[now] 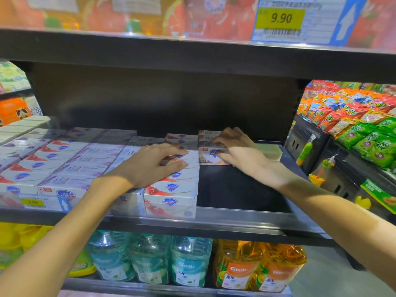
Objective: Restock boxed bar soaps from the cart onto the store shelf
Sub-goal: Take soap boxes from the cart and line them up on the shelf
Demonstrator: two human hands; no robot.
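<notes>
The dark store shelf (242, 189) has bare room on its right half, bounded by the front lip, the black back wall and the right-hand upright, with the shelf above close overhead. Boxed bar soaps (171, 189) marked "Safeguard" fill the left half in rows, ending in a straight edge beside the gap. A yellow price tag (280, 18) above reads "9.90"; another on the lip (32, 202) is blurred. Bottles (235, 266) below read "Gain" and "3X". The left hand (150, 166) lies flat on the rightmost row, fingers straight and relaxed, pressing the box tops. The right hand (237, 151) reaches deep, fingers curled round one soap box (212, 156) just beside the rows, near the rear stack.
</notes>
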